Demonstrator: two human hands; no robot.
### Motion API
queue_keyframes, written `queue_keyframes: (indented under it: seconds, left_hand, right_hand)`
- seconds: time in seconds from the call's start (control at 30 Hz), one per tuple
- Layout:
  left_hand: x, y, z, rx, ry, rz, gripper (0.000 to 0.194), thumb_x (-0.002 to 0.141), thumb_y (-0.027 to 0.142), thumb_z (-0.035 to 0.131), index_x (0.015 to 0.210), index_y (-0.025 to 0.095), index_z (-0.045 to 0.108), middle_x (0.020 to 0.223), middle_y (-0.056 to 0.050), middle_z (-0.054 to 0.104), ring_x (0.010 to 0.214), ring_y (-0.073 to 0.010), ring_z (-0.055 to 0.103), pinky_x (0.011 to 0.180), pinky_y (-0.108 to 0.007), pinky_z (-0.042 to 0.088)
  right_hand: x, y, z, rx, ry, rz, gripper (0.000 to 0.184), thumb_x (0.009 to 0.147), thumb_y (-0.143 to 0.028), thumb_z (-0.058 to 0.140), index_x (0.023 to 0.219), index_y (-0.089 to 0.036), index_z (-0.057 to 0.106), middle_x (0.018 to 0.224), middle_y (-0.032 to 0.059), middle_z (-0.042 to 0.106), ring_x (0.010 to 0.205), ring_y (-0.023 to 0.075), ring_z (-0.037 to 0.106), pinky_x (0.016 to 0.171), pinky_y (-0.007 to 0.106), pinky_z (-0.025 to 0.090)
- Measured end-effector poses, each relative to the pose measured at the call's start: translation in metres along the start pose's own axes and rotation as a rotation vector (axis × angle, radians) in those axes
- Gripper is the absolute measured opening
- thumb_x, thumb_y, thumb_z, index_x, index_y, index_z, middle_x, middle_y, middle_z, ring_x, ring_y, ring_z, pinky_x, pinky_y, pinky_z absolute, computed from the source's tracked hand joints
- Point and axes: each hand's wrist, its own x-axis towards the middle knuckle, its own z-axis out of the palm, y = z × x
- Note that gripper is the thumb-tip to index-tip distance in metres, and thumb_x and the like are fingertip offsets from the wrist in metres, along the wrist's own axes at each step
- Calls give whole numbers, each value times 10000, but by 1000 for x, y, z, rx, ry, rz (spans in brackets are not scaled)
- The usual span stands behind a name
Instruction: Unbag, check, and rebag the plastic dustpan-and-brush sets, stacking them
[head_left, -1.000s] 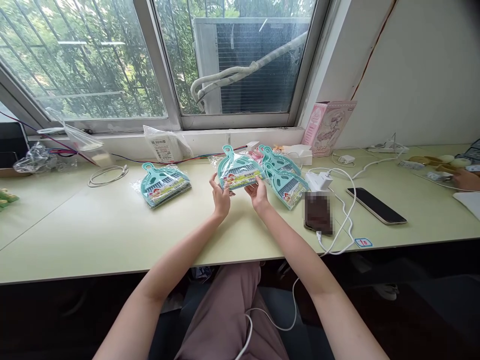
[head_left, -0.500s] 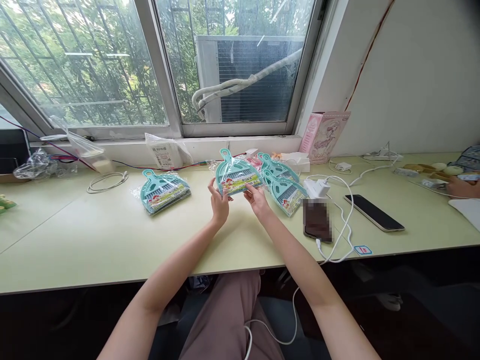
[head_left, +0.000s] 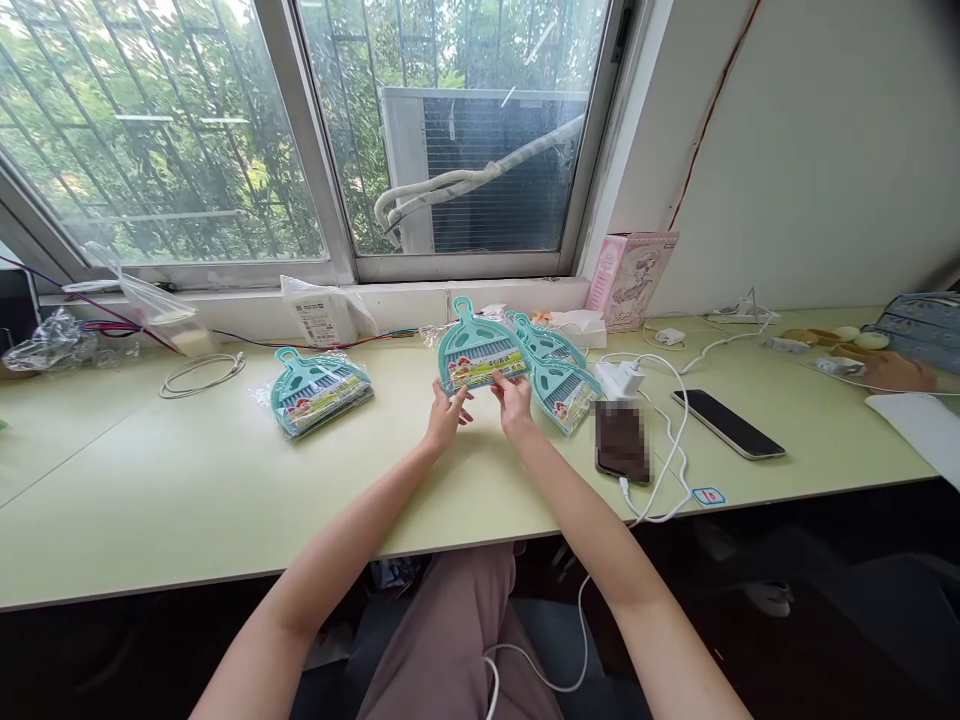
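My right hand [head_left: 513, 404] pinches the lower edge of a teal mini dustpan-and-brush set in a clear plastic bag [head_left: 480, 351], held tilted up above the pale green desk [head_left: 187, 490]. My left hand [head_left: 448, 418] hovers just left of the packet's lower corner, its fingers spread and apart from the bag. A pile of the same packets [head_left: 556, 375] lies right behind and to the right of my right hand. Another stack of teal packets [head_left: 316, 391] lies on the desk to the left.
A phone on a white charging cable [head_left: 619, 440] and a second black phone [head_left: 728, 424] lie to the right. A pink box [head_left: 629, 280], a coiled cable [head_left: 201, 374] and plastic bags line the window sill. Another person's hand [head_left: 898, 373] rests at far right.
My left hand has let go of the packet and opened, leaving it in my right hand. The view has shifted slightly to the right.
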Motion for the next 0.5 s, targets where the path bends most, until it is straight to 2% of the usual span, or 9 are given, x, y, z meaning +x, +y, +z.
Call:
queue_keyframes:
  seconds: [0.1,0.23,0.37,0.5]
  left_hand:
    - [0,4,-1,-59,-117,-33,522,853,466,534,1264,163,427,945,-65,694,534,-113,629,531,-248,509]
    - [-3,10,-1,-65,-189,-53,447,855,484,510,1102,131,630,798,-57,688,538,-117,617,565,-253,510]
    - [-4,7,2,-49,-221,-47,452,845,522,518,976,124,690,724,-57,676,514,-116,595,552,-251,492]
    - [-4,2,4,23,-288,-12,476,865,548,496,902,122,705,704,-74,690,518,-121,593,555,-250,480]
  right_hand:
    - [-1,-5,1,7,-8,-85,275,625,-181,789,845,-207,626,846,-32,705,733,84,633,629,172,539]
    - [0,-9,1,34,5,-77,275,618,-181,801,817,-215,615,832,-34,694,777,94,640,647,177,554]
    - [4,-6,-2,63,63,-1,281,603,-121,800,714,-215,559,750,-43,645,718,88,620,653,180,562]
    - [8,-7,-6,61,59,13,282,616,-85,776,691,-218,539,723,-51,616,672,78,594,605,168,530]
